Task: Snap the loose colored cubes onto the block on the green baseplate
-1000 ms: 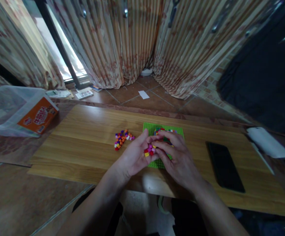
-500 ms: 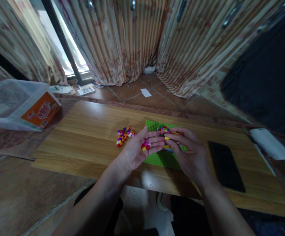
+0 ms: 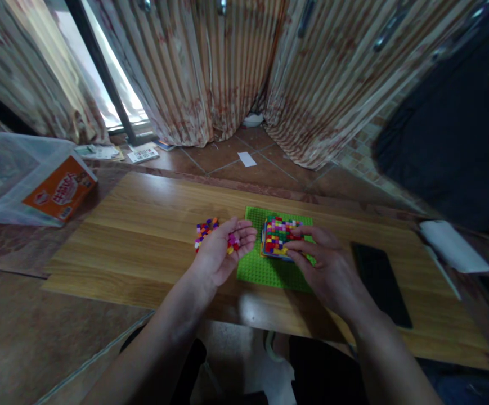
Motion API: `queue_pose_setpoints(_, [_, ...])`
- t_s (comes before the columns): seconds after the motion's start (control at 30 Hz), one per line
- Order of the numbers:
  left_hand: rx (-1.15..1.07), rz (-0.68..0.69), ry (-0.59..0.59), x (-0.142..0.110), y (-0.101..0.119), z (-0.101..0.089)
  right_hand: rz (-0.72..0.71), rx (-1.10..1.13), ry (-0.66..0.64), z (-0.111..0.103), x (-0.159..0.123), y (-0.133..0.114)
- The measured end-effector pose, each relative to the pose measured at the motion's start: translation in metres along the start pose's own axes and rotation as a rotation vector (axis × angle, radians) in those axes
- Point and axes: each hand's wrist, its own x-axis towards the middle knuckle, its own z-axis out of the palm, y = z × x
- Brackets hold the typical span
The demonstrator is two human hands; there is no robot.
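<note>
My left hand (image 3: 223, 247) is turned palm up, cupped around several small toy bricks (image 3: 233, 243) in pink, red and yellow. My right hand (image 3: 326, 261) reaches over a block of stacked, many-coloured bricks (image 3: 274, 228). Its thumb and forefinger pinch a small yellow brick at the front of that block; the fingers partly cover it. The block sits on a green studded baseplate (image 3: 255, 273). Left of the baseplate, and partly behind my left hand, lies a loose pile of small bricks (image 3: 204, 228) in orange, purple, red and white.
The wooden table (image 3: 143, 236) spans the view. A black phone-like slab (image 3: 381, 284) lies right of my right hand, with a white object (image 3: 453, 244) farther right. A clear plastic bin (image 3: 25, 180) with an orange label stands at the left. Curtains (image 3: 185, 73) hang behind.
My left hand has drawn left, away from the block, with the bricks in its palm. My right hand has lowered the yellow brick to the block, which is now more exposed. The view has shifted slightly.
</note>
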Motion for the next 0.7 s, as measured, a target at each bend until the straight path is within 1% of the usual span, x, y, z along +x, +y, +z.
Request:
queue_pose_setpoints(0.13, [-0.008, 0.018, -0.001, 0.0016, 0.0, -0.001, -0.034, -0.049, 0.008, 0.0027, -0.0017, 0.0011])
queue_pose_setpoints(0.5, [-0.005, 0.023, 0.002, 0.0008, 0.0009, -0.0002, 0.065, 0.046, 0.061, 0.0092, -0.0022, 0.0])
queue_pose_setpoints(0.7, [-0.007, 0.022, -0.005, -0.001, 0.0007, -0.0002, 0.068, 0.041, 0.059, 0.0086, -0.0023, -0.0009])
